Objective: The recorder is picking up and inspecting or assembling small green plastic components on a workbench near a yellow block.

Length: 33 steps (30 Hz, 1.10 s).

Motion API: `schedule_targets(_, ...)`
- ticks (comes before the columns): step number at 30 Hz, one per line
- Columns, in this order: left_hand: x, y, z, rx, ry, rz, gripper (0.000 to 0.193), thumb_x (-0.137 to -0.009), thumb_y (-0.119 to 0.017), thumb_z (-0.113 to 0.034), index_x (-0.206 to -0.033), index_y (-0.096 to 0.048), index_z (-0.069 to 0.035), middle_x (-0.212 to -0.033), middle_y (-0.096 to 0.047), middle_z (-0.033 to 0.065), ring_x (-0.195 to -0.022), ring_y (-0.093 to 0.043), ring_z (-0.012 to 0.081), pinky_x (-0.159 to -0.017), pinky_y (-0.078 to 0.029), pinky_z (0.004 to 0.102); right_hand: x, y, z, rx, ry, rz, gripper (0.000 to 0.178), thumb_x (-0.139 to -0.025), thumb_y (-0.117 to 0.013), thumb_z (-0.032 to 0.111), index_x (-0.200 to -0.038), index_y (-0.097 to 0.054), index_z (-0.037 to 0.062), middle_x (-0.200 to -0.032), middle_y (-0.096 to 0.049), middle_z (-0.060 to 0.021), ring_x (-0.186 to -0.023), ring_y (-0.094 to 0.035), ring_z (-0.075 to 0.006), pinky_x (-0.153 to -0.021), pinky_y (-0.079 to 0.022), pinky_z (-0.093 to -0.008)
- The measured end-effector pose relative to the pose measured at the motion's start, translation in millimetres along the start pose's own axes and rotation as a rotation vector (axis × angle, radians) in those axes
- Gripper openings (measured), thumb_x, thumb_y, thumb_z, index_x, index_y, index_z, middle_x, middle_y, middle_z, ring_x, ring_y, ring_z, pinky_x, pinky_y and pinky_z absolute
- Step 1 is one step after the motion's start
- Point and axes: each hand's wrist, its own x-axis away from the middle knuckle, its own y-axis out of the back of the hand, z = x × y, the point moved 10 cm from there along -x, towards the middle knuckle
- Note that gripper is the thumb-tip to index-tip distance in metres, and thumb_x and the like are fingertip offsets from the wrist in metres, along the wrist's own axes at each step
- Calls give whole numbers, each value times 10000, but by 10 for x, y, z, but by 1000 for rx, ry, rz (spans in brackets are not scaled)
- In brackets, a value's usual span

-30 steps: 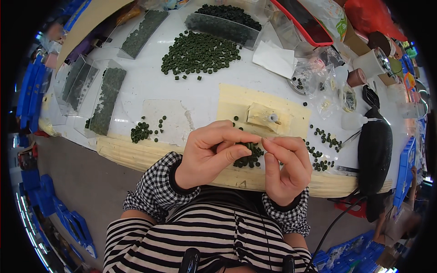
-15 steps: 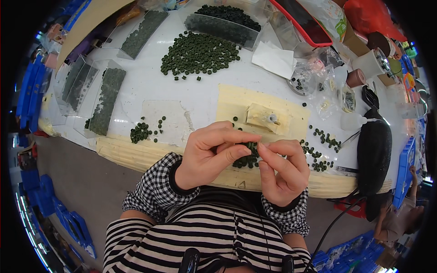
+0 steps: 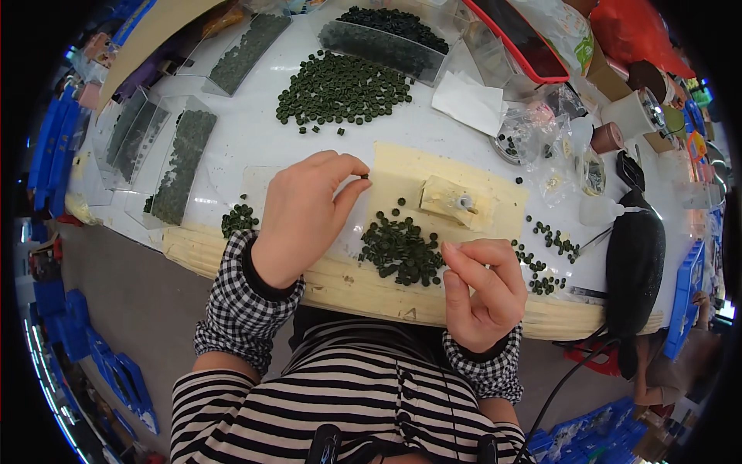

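My left hand is raised over the table, its thumb and forefinger pinching a small dark round piece. Below and to its right lies a loose pile of small dark green round pieces at the table's front edge. At the right side of that pile, my right hand has its fingers curled and drawn together; whatever they hold is too small to make out. Beyond the pile, a cream-coloured block with a short grey tube on it rests on a yellowish sheet.
A large heap of green pieces lies at the back, before a clear bin. More clear trays stand left. A small cluster lies front left, scattered pieces right. A black elongated object sits far right, near a white bottle.
My left hand has moved left and away from my right hand, a small dark piece between its fingertips. The pile between them now shows. My right hand has hardly moved.
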Motion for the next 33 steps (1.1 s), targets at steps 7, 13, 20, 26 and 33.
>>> schedule_targets(7, -71, 94, 317, 400, 266, -23, 289, -932, -558, -77, -1208, -533, 5, -762, -490, 24, -651, -458, 130, -615, -408, 251, 9, -6, -2, -5, -23, -9, 329, -712, -701, -86, -1023, -717, 21, -912, -640, -87, -782, -612, -212, -669, -490, -286)
schedule_targets(13, 176, -358, 510, 1701, 799, -109, 306, -987, -403, -10, -1280, -427, 76, -1093, -504, 121, -840, -498, 118, -717, -460, 218, 3, 21, -9, 20, -14, -49, 333, -705, -703, -97, -1018, -717, 15, -890, -640, -92, -777, -613, -213, -676, -494, -286)
schedule_targets(20, 361, -665, 27, 1967, 734, 282, 330, -1038, -422, -281, -1182, -511, 3, -785, -550, -11, -588, -381, 47, -559, -349, 181, -2, 88, -79, 65, -73, -119, 311, -722, -695, -105, -1012, -716, 7, -880, -635, -108, -763, -613, -203, -647, -494, -264)
schedule_targets(26, 481, -706, -220, 1785, 828, 360, 380, -1047, -390, -246, -1297, -472, 28, -804, -532, -10, -646, -392, 50, -602, -363, 180, 18, 91, -111, 77, -111, -133, 300, -733, -692, -100, -1012, -718, 6, -878, -632, -109, -752, -611, -198, -645, -494, -260)
schedule_targets(33, 408, -639, -215, 1708, 748, 298, 354, -1022, -426, -213, -1290, -472, 15, -950, -645, 56, -611, -402, 36, -557, -351, 183, -118, 238, -48, 176, -78, -143, 229, -748, -693, -78, -965, -697, -4, -891, -637, -120, -773, -612, -204, -674, -491, -273)
